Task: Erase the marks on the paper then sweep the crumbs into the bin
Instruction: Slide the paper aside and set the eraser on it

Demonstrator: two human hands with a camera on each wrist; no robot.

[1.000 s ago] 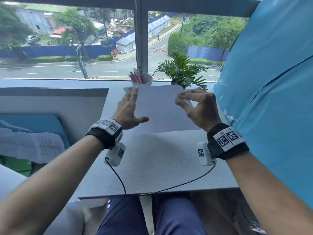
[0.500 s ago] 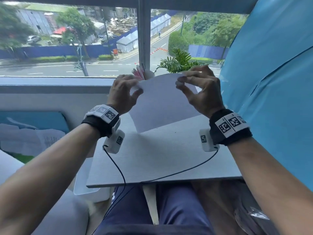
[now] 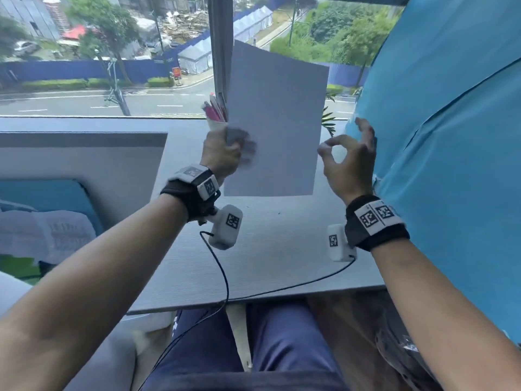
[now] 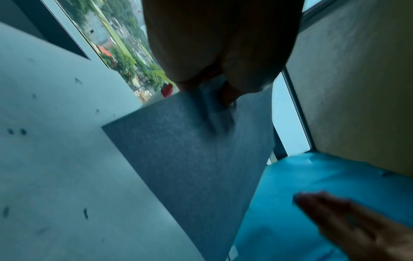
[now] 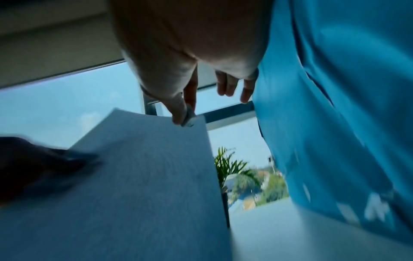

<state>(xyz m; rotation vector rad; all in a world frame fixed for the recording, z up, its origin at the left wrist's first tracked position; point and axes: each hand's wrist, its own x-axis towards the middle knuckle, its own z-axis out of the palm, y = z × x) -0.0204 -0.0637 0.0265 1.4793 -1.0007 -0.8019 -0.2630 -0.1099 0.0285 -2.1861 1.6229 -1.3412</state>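
Left hand [image 3: 225,153] pinches the paper [image 3: 276,122] by its left edge, upright over the counter's [image 3: 267,249] far end, while the right hand [image 3: 349,162] (thumb and forefinger pinched on something small, probably an eraser) hovers just off its right edge.

Head cam looks down; wrist cams close, share paper [image 3: 275,122].

The sheet of paper [image 3: 275,122] is plain white with no marks showing on the side that faces the head camera. It is held upright in the air above the tabletop [image 3: 270,249], slightly tilted, its lower edge clear of the surface. Small dark eraser crumbs [image 4: 16,131] lie scattered on the tabletop. The right wrist view shows a small pale eraser [image 5: 188,121] at the paper's upper corner.
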